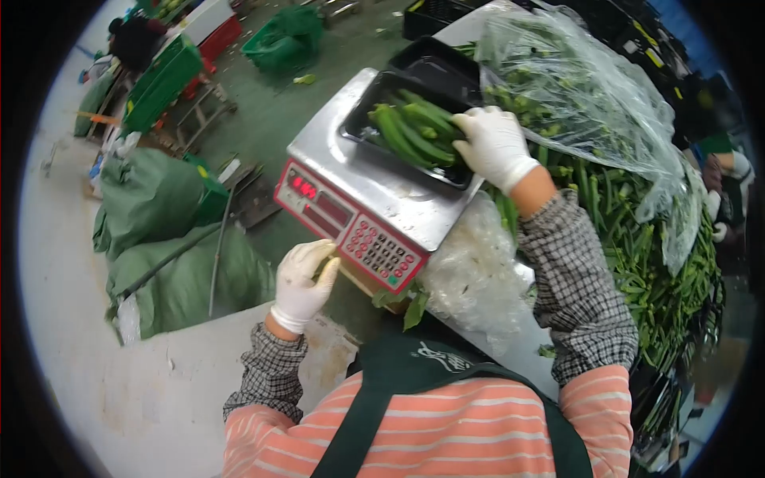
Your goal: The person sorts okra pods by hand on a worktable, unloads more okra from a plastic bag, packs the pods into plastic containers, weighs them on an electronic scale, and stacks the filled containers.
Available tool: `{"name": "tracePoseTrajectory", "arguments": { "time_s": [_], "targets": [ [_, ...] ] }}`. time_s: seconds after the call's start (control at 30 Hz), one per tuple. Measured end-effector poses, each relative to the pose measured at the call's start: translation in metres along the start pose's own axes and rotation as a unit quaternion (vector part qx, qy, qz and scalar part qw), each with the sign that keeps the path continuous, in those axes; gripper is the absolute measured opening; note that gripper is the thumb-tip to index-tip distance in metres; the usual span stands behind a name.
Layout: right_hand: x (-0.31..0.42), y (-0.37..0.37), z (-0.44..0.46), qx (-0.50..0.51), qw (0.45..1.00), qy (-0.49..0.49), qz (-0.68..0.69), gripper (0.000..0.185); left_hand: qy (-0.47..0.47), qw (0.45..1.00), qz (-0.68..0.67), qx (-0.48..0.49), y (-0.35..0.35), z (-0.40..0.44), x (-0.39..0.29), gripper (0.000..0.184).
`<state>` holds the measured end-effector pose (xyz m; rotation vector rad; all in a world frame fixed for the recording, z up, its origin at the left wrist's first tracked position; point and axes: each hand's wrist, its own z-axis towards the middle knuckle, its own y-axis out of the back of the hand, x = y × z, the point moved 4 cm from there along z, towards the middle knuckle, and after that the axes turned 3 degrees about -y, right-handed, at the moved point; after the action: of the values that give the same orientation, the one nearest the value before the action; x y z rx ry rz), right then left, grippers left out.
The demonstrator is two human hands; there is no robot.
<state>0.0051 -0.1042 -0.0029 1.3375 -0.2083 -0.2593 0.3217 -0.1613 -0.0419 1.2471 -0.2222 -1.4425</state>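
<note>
A black tray with several long green pods, which look like okra, rests on the metal plate of a red-edged digital scale. My right hand, in a white glove, is at the tray's right end, its fingers bent over the ends of the pods. Below the scale's display, my left hand, also gloved, is near the front edge, thumb and fingers apart and nothing between them. The scale's red digits are lit but blurred.
Another black tray lies behind the scale. A large heap of green pods, partly under clear plastic, fills the right side. Crumpled clear bags lie beside the scale. Green sacks and crates stand left. Another person is far right.
</note>
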Motion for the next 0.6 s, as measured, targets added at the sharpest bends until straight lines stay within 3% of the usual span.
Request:
{"name": "tracePoseTrajectory", "arguments": {
  "time_s": [0.07,0.13,0.2,0.27,0.33,0.4,0.6],
  "targets": [
    [0.012,-0.001,0.003,0.015,0.999,-0.007,0.028,0.013,-0.015,1.0,0.0,-0.001,-0.003,0.007,0.0,0.02],
    [0.015,-0.011,-0.005,-0.041,0.999,0.016,0.028,0.012,-0.028,1.0,-0.011,0.001,-0.008,0.016,0.0,0.021],
    [0.004,0.002,-0.017,-0.174,0.973,0.024,0.152,0.016,-0.043,0.999,-0.026,0.002,-0.007,0.029,-0.005,0.021],
    [-0.032,0.029,-0.039,-0.231,0.918,-0.064,0.317,0.02,-0.044,0.998,-0.035,-0.008,-0.003,0.038,0.0,0.02],
    [-0.084,0.043,-0.078,-0.209,0.9,-0.192,0.332,0.02,-0.024,0.999,-0.019,-0.011,0.0,0.047,0.007,0.02],
    [-0.133,0.03,-0.119,-0.103,0.893,-0.329,0.289,0.019,-0.025,0.999,-0.038,-0.026,-0.001,0.054,0.012,0.02],
    [-0.105,-0.023,-0.11,-0.024,0.927,-0.364,0.088,0.048,-0.034,0.997,-0.064,-0.005,-0.028,0.082,-0.006,0.019]
  ]
}}
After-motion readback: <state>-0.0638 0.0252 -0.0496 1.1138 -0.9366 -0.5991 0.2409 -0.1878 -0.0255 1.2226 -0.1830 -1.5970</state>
